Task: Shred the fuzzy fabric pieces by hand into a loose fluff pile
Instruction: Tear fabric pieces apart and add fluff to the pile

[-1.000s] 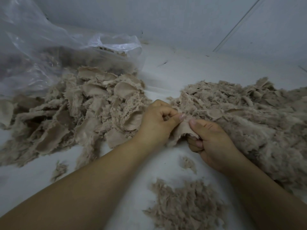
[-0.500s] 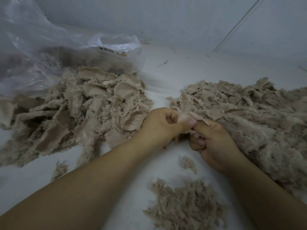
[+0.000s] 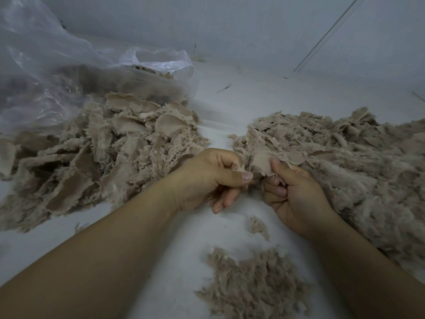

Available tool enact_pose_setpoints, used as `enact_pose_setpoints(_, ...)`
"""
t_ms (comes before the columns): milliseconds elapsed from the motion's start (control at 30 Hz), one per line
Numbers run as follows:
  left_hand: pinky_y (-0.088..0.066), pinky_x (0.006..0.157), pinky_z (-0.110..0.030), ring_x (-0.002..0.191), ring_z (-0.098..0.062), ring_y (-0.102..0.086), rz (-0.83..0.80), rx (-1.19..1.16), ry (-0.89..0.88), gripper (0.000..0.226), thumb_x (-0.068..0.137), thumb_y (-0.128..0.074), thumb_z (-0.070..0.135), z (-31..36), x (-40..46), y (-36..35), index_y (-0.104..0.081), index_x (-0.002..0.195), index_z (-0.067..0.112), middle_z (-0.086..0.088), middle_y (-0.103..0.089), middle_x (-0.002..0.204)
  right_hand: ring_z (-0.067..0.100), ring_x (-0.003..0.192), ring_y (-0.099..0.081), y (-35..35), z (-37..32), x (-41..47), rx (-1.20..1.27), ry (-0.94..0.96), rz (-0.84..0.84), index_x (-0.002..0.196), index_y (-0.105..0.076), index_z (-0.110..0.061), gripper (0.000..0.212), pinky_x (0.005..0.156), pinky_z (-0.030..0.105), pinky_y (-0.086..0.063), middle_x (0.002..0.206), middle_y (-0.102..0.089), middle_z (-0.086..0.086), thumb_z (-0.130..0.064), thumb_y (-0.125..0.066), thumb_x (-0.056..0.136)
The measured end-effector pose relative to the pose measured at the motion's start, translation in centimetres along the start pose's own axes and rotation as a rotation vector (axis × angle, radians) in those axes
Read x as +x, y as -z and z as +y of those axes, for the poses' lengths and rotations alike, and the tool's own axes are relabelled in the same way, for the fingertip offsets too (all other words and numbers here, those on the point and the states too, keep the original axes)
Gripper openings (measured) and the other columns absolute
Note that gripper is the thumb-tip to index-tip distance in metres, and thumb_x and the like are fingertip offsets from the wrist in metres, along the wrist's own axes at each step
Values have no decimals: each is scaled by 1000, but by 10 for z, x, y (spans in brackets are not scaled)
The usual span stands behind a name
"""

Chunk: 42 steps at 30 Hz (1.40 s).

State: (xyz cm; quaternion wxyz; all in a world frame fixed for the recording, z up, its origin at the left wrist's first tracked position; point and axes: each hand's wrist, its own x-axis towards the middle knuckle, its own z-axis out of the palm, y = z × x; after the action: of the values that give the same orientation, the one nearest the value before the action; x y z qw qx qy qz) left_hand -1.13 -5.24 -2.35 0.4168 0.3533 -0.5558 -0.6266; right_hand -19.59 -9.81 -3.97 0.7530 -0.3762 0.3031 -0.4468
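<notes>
Both hands meet over the white floor [image 3: 230, 107], working one beige fabric scrap [image 3: 261, 163]. The left hand [image 3: 207, 178] pinches the scrap's torn edge between thumb and curled fingers, with two lower fingers hanging loose. The right hand [image 3: 292, 192] grips the same scrap, thumb pressed up against its smooth backing and fingers curled under. Just right of the scrap, touching it, spreads a big heap of fuzzy pieces [image 3: 340, 162]. Left of the scrap sits another heap of flatter, unshredded-looking pieces [image 3: 110, 153], spilling from a clear plastic bag [image 3: 69, 72] behind it. Nearer the person than the scrap lies a loose fluff pile [image 3: 250, 284], plus one small stray tuft [image 3: 257, 226] between them.
</notes>
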Motion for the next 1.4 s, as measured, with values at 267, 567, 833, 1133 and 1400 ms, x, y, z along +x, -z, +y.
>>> enact_pose_setpoints(267, -37, 38, -15, 37, -8, -50, -457, 447, 258, 30, 73, -82, 13, 13, -7, 7, -72, 101, 7, -23, -65, 70, 3, 37, -29, 0, 2, -1, -42, -12, -20, 66, -56, -14, 20, 36, 15, -22, 54, -39, -1, -25, -61, 81)
enact_pose_setpoints(567, -38, 41, -21, 44, -11, -48, 474, 228, -97, 34, 85, -74, 15, -6, 13, -20, -54, 112, 17, -13, -53, 74, 5, 38, -28, 2, 4, 0, -180, -11, -140, 91, -64, -5, 28, 37, 17, -22, 53, -39, 1, -31, -54, 87)
enact_pose_setpoints(833, -44, 63, -23, 65, -4, -54, 982, 674, -519, 20, 87, -51, 10, -1, 7, -5, -69, 91, 19, 14, -58, 75, 5, 37, -30, 4, 4, 5, -145, -72, -108, 79, -73, 1, 54, 35, 16, -23, 53, -45, 1, -44, -46, 88)
enact_pose_setpoints(1133, -39, 75, -43, 105, -37, -49, 1076, 1654, 137, 18, 76, -57, 14, 13, -11, 26, -67, 88, 5, -18, -56, 106, 4, 41, -31, 4, 4, 4, -116, -110, -73, 114, -63, 4, 47, 38, 15, -24, 58, -45, -1, -34, -45, 94)
enact_pose_setpoints(1400, -40, 52, -35, 79, -30, -59, 515, 1550, -183, 37, 84, -54, 12, -10, 9, -13, -55, 120, 16, -5, -52, 106, 4, 42, -31, 3, 4, 3, -140, -103, -93, 112, -68, 2, 47, 39, 15, -24, 58, -44, -2, -34, -52, 85)
